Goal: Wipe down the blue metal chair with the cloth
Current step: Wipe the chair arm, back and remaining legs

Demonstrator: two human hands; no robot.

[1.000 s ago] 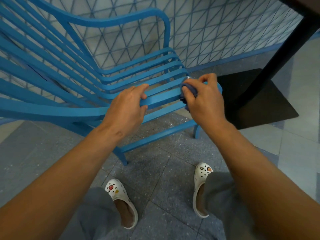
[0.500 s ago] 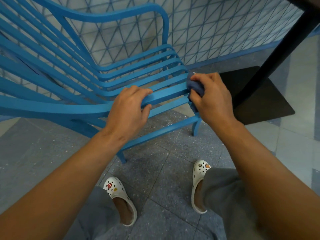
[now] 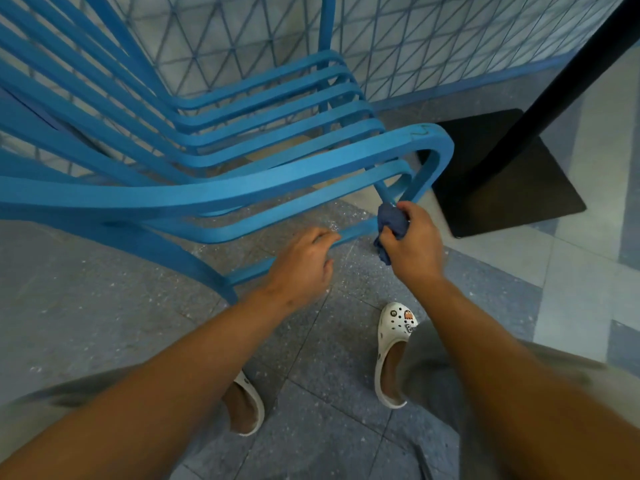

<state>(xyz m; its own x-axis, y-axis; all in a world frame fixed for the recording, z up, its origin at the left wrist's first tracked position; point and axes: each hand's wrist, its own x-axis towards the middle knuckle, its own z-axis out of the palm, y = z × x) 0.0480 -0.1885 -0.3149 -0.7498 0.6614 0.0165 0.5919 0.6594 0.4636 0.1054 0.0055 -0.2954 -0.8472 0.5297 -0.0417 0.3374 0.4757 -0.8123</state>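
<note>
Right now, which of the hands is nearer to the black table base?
Right. The right hand, gripping the cloth, is just beside the black table base; the left hand holds a chair slat farther away.

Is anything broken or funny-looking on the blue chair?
Nothing looks broken. The blue metal slatted chair only shows a small dark scuff on its armrest corner. The right hand grips the dark blue cloth on its front leg.
</note>
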